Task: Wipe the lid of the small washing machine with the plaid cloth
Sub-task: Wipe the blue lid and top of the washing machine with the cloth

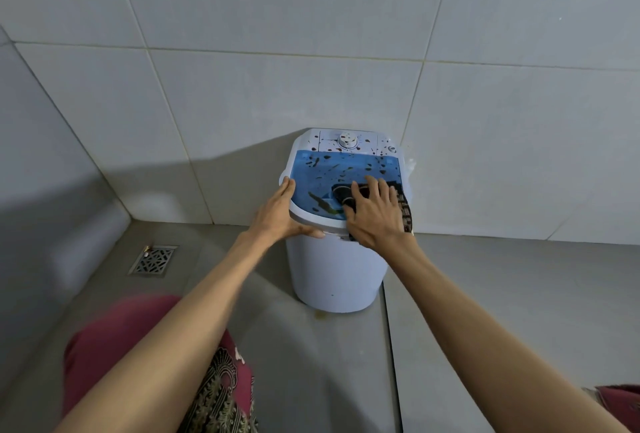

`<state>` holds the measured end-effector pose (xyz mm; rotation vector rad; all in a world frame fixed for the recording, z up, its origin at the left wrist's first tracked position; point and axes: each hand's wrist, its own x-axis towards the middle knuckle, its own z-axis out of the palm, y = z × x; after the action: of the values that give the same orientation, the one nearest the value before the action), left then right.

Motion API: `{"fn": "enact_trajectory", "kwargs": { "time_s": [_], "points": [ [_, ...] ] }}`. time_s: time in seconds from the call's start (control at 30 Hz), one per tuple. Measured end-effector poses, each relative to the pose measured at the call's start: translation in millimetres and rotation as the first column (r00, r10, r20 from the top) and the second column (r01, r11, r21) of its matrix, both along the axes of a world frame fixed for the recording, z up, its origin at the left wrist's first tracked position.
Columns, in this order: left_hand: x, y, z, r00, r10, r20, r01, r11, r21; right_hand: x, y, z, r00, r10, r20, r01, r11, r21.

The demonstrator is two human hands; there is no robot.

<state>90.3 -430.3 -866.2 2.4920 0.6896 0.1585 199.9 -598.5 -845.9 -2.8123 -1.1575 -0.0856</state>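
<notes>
Lid (332, 169) of the small washing machine (336, 270): 1 blue translucent panel, spattered w/ dark brown blotches, too many to count, some reaching the white control strip behind. 1 dial (347, 140) sits mid-strip. Machine stands on the grey floor (485, 294), backed against the tiled wall (311, 52).

2 hands in play. Right hand (375, 211) lies flat, fingers spread, pressing 1 plaid cloth (403, 204) onto the lid's near-right part; cloth is bunched, dark w/ brown checks, its edge hanging over the right rim. No closed grip, palm-down pressure only. Left hand (277, 214) is open too, fingers together along the lid's left rim, thumb hooked across the front of the tub just under the rim, bracing the machine.

Around: 1 metal floor drain (153, 259) to the left, well apart from the machine. Red patterned garment (221, 394) at bottom, blurred. Small yellowish stain on the floor at the tub's base. Right hand & cloth hide the lid's near-right corner; can't tell what's beneath.
</notes>
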Motion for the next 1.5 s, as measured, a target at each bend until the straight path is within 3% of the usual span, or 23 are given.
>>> {"fn": "enact_trajectory", "kwargs": {
  "time_s": [0.23, 0.33, 0.43, 0.53, 0.63, 0.8, 0.9, 0.97, 1.13, 1.27, 1.5],
  "points": [
    [2.4, -5.1, 1.7, 0.999, 0.045, 0.023, -0.044, 0.999, -0.032, -7.4, -5.1, -4.8, 0.978, 0.204, -0.035, -0.198, 0.971, 0.133],
    [1.7, -5.8, 1.0, 0.999, 0.048, 0.021, -0.047, 0.999, -0.028, -3.4, -32.1, -8.8, 0.96, 0.278, 0.034, -0.28, 0.947, 0.157],
    [0.3, -6.8, 0.9, 0.999, 0.03, 0.017, -0.03, 0.999, -0.023, 8.6, -49.9, -11.0, 0.979, 0.2, 0.029, -0.202, 0.968, 0.15],
    [-1.0, -9.0, 0.6, 0.999, 0.029, 0.036, -0.028, 0.999, -0.039, 18.0, -46.6, -8.1, 0.995, 0.003, -0.104, 0.011, 0.991, 0.131],
    [-1.5, -10.6, 0.1, 0.998, 0.017, 0.058, -0.016, 1.0, -0.021, 13.4, -32.8, -6.5, 0.98, -0.058, -0.191, 0.077, 0.993, 0.092],
    [-0.5, -12.4, 2.2, 0.999, 0.025, 0.045, -0.025, 1.0, 0.013, -1.3, -41.4, -9.9, 0.989, 0.077, -0.127, -0.068, 0.995, 0.074],
    [-1.8, -13.4, 2.9, 1.0, 0.01, -0.003, -0.01, 0.999, 0.053, 0.9, -63.1, -13.4, 0.986, 0.164, 0.013, -0.164, 0.986, -0.006],
    [-2.9, -14.0, 3.2, 0.998, -0.007, -0.056, 0.014, 0.992, 0.126, 8.0, -72.3, -14.3, 0.986, 0.141, 0.094, -0.139, 0.99, -0.025],
    [-3.9, -13.0, 1.7, 0.988, -0.063, -0.142, 0.093, 0.972, 0.217, 33.4, -65.1, -6.1, 0.994, -0.089, -0.058, 0.093, 0.993, 0.071],
    [-4.2, -12.5, 1.3, 0.987, -0.075, -0.142, 0.104, 0.972, 0.209, 25.7, -46.5, -4.5, 0.989, 0.002, -0.148, 0.014, 0.994, 0.108],
    [-1.9, -14.3, 4.4, 0.988, -0.053, -0.148, 0.083, 0.975, 0.204, -25.7, -36.6, -11.7, 0.989, 0.147, -0.023, -0.141, 0.975, 0.174]
  ]
}}
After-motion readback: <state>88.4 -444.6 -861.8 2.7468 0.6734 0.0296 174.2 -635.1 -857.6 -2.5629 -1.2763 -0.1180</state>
